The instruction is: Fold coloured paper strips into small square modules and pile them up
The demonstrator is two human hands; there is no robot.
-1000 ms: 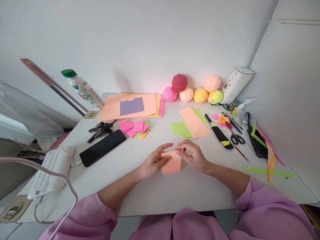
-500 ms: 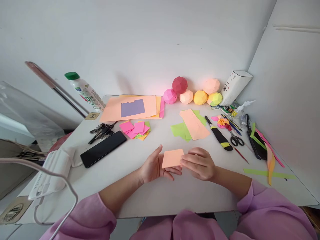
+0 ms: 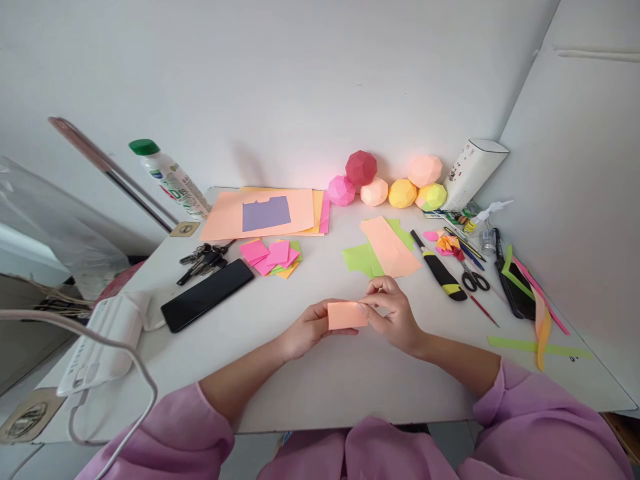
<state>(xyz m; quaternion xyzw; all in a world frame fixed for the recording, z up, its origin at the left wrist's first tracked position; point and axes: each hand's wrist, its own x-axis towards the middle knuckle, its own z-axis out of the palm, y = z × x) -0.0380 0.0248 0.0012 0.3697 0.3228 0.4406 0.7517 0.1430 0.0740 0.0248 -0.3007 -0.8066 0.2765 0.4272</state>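
A small peach paper piece (image 3: pixel 347 316) is held between both hands above the front middle of the white table. My left hand (image 3: pixel 313 327) grips its left edge, with fingers behind and beneath it. My right hand (image 3: pixel 393 313) pinches the right end between thumb and fingers. Just beyond the hands, peach strips (image 3: pixel 387 247) lie over green paper (image 3: pixel 361 260). To the left of these is a loose pile of pink, green and orange squares (image 3: pixel 277 253).
A black phone (image 3: pixel 207 295) and keys (image 3: pixel 205 260) lie at left, near a white power strip (image 3: pixel 103 340). Large paper sheets (image 3: pixel 225 217) and faceted paper balls (image 3: pixel 361 168) are at the back. A cutter (image 3: pixel 440 270), scissors (image 3: pixel 474 279) and paper strips (image 3: pixel 543 333) occupy the right.
My left hand has gone from open under the paper to gripping its left edge. The paper now shows a shorter, wider face, and my right thumb has come to its front.
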